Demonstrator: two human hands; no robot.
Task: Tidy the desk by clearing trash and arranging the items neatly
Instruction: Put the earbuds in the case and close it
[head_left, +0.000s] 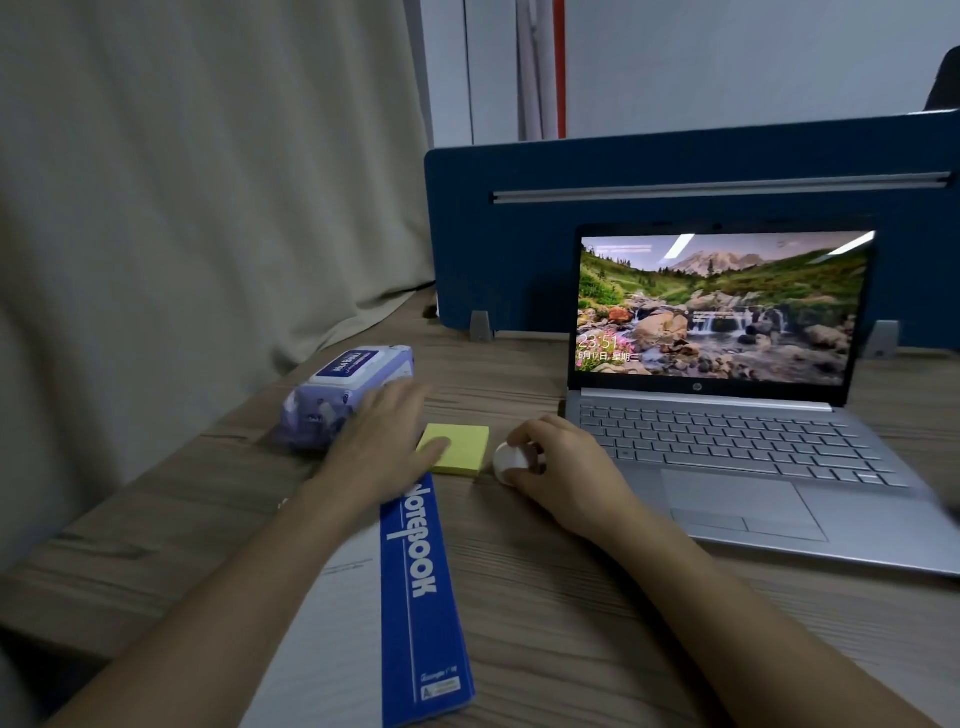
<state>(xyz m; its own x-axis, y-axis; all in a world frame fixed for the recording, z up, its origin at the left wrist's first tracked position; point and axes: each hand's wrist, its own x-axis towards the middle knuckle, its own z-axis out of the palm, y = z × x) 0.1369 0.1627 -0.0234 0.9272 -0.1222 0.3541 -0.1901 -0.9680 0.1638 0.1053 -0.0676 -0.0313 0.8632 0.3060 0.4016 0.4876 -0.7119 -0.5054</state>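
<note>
**Both hands working left of the laptop**

Head view: the right hand is curling its grip around a small white round object, just left of the laptop on the wooden surface. The left hand is lying flat, grip wide, fingers touching the yellow sticky notes, farther left. The wet wipes pack is sitting beyond that; the blue notebook is lying nearer the camera.

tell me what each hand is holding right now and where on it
The right hand grips a small white round object, fingers curled over its top and right side. The left hand holds nothing; its fingers rest on the yellow sticky notes.
</note>
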